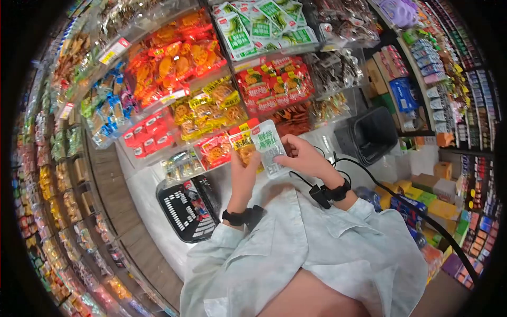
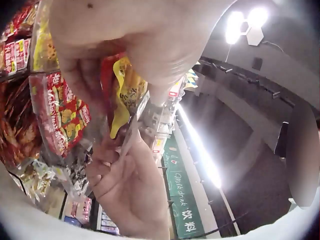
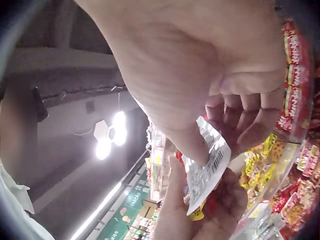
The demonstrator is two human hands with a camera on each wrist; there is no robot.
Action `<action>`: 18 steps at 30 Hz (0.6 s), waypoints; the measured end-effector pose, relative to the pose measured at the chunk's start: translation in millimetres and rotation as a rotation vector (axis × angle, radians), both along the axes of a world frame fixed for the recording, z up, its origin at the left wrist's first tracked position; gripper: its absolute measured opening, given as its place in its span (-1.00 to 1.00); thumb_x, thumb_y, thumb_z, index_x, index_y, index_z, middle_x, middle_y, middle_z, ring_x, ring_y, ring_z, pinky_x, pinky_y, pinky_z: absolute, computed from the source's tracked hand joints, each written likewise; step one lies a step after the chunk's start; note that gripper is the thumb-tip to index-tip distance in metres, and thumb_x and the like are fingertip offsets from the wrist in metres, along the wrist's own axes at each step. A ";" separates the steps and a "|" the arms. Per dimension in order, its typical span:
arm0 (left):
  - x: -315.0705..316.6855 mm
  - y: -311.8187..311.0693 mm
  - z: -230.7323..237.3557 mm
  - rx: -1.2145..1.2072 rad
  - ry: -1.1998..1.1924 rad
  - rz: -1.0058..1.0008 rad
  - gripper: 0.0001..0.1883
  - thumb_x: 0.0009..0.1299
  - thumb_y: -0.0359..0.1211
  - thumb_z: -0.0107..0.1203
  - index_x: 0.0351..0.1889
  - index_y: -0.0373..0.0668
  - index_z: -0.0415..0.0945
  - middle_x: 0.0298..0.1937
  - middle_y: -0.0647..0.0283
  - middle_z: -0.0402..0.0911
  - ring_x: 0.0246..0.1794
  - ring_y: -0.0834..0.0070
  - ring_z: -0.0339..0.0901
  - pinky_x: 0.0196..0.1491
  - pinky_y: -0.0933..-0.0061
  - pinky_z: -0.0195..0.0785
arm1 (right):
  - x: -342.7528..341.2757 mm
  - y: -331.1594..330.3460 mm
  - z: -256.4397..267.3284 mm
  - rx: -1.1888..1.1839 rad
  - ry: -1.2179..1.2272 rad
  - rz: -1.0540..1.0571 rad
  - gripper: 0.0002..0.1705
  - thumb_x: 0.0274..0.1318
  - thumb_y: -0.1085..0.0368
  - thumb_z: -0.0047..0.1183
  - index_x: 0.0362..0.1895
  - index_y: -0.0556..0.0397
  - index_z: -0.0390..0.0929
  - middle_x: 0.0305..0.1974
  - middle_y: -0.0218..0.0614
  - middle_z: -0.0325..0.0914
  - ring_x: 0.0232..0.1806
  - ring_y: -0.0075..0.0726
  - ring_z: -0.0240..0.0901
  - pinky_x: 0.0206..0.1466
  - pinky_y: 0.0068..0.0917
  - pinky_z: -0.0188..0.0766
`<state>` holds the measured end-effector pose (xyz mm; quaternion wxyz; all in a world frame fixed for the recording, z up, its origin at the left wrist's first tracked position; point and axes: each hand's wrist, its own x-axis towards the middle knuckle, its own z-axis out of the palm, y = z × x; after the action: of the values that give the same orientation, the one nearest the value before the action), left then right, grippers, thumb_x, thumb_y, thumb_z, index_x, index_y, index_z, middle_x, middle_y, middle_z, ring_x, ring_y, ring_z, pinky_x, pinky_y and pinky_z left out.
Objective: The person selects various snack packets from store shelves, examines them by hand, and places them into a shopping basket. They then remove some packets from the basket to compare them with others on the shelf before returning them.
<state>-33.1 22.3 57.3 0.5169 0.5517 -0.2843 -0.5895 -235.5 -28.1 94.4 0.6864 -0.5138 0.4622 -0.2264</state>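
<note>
My left hand (image 1: 243, 177) grips a red and yellow snack packet (image 1: 242, 141) between thumb and fingers, in front of my chest. Beside it, my right hand (image 1: 307, 158) pinches a pale, flat packet (image 1: 268, 142) with green lettering, thumb on its front. The two packets overlap at their edges in the head view. From the left wrist, the yellow packet (image 2: 131, 87) shows under the left hand, with the pale packet edge-on beyond it. In the right wrist view the pale packet (image 3: 210, 162) turns its silvery, barcoded back to the camera.
Tilted clear bins of packaged snacks stand ahead, with red packets (image 1: 274, 84), orange-red bags (image 1: 177, 55) and green-white packets (image 1: 261, 26). A black basket (image 1: 171, 224) holding some packets sits on the floor at left; another black basket (image 1: 372, 137) stands at right. A black cable (image 1: 422, 211) runs from the right wrist.
</note>
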 end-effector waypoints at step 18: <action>-38.2 78.6 12.6 -0.106 0.475 -0.116 -0.57 0.64 -0.29 -0.01 0.40 -0.18 0.25 0.35 0.07 0.50 0.22 0.33 0.58 0.26 0.16 0.50 | -49.2 55.3 -14.4 -0.146 -0.051 0.003 -0.77 0.34 0.39 0.09 -0.08 -0.01 0.28 0.21 -0.23 0.35 0.23 -0.23 0.49 0.21 -0.27 0.50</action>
<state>-71.4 100.9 69.9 0.5626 0.3525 -0.2165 -0.7158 -284.7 27.3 80.0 0.6589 -0.5572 0.4262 -0.2715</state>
